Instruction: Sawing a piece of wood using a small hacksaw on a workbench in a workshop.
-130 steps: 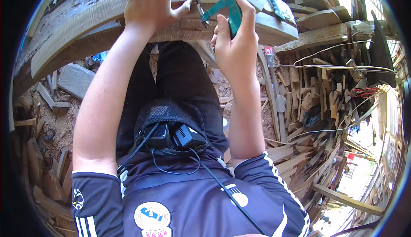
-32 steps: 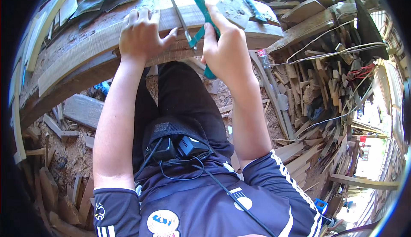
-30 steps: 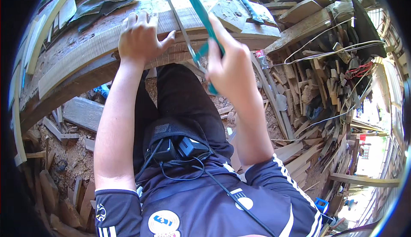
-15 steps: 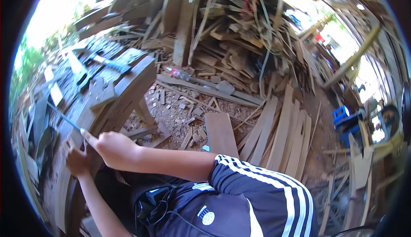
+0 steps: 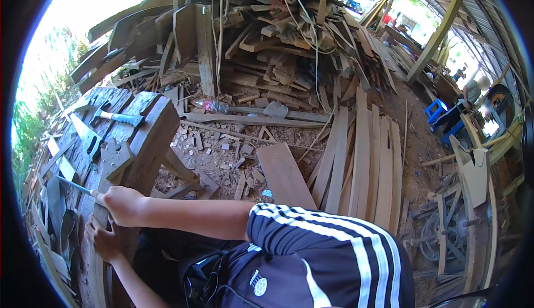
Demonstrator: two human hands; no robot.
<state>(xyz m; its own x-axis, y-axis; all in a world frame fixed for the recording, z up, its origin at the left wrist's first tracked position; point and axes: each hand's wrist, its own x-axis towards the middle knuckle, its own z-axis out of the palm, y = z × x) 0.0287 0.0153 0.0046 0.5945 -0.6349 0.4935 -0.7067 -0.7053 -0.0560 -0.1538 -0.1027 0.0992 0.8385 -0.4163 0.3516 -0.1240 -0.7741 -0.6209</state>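
My right hand (image 5: 123,205) is closed around the near end of a thin blue-grey rod-like tool (image 5: 74,185), which points left across the workbench (image 5: 158,116). Just below it, my left hand (image 5: 104,241) has its fingers curled over a narrow wooden board (image 5: 95,272) along the bench's near side. My right hand hides part of the board. Farther up the bench lie a hammer (image 5: 119,117) with a blue handle and a handsaw (image 5: 86,134) with a pale blade. A short wood block (image 5: 115,160) sits between the handsaw and my right hand.
Wood scraps are heaped in a large pile (image 5: 272,46) at the back. Long planks (image 5: 361,163) and a wide brown board (image 5: 285,174) lie on the ground to the right. A blue plastic stool (image 5: 435,109) stands at far right, near a person (image 5: 473,92).
The view has shifted, so the bench and pile sit differently in it. My right hand is still on the rod-like tool, my left hand still at the board.
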